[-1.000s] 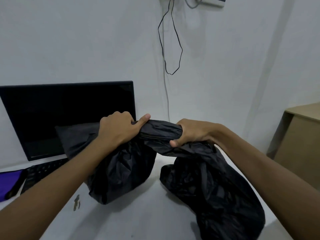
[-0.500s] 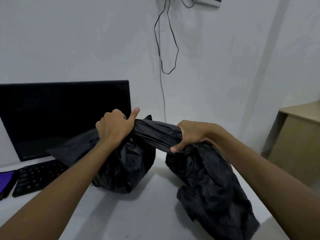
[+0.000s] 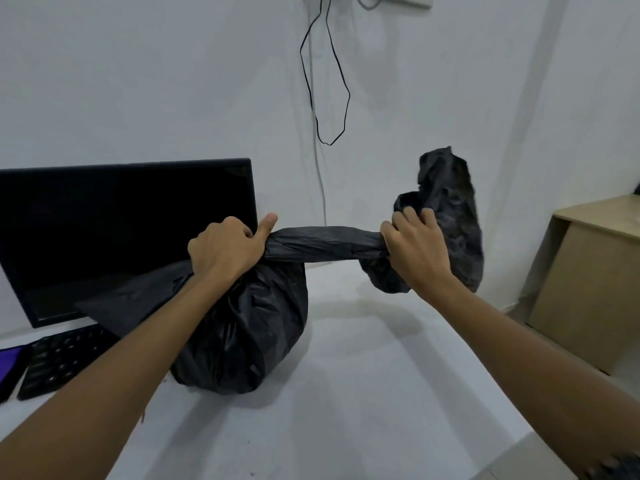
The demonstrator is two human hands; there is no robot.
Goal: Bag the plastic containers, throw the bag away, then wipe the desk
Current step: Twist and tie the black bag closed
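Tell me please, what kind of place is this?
Probably a small office or study room. A black flat monitor and a black keyboard stand on a white desk against a plain white wall, and a beige wooden cabinet stands at the right.
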